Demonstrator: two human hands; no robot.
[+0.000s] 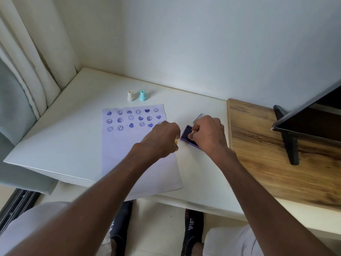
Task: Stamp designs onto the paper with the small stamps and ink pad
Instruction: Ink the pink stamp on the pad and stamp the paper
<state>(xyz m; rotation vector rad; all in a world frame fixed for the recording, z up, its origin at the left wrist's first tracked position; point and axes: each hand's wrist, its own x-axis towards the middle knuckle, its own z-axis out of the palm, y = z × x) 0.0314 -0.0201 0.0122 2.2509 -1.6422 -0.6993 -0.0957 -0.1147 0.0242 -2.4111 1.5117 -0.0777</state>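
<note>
Stamps, small, plastic: we judge them light, rigid, best pinched at the narrow neck. Our right hand (208, 133) curls closed over the purple ink pad (188, 136), pinching what looks like a stamp. Our left hand (162, 139) curls around a yellow stamp (176, 141) at the paper (129, 154) edge. Cream stamp (130, 95) and teal stamp (142, 95) stand beyond.

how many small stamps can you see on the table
3, maybe more. A cream plastic stamp and a teal plastic stamp stand side by side beyond the paper. A yellow one peeks from the left hand. The right hand may hide another.
</note>
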